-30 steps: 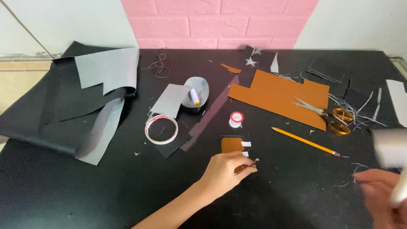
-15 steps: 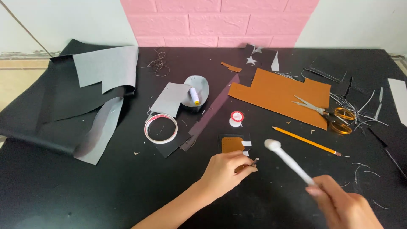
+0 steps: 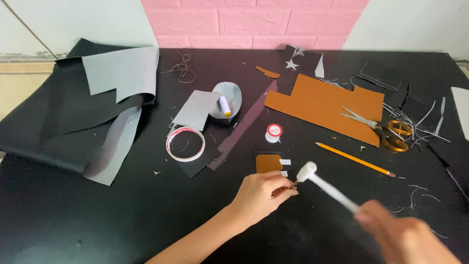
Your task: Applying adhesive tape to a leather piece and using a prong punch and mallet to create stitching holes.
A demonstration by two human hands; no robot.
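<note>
The left hand (image 3: 261, 191) pinched a thin tool (image 3: 288, 187) upright near the table's (image 3: 97, 220) front edge; the blurred right hand (image 3: 405, 239) gripped a white mallet (image 3: 322, 186). Just behind lay a small tan leather patch (image 3: 268, 163) bearing white tabs.

Black desk (image 3: 122, 215), big black sheet (image 3: 58, 117) at its left edge, tan leather sheet (image 3: 322, 105) toward the back right, scissors (image 3: 376, 126) on it, pencil (image 3: 354, 159) beside, tape ring (image 3: 185, 143) mid-desk.

One head-worn camera looks steeply down, close over the black table (image 3: 97, 220), facing the pink wall (image 3: 254, 22).
</note>
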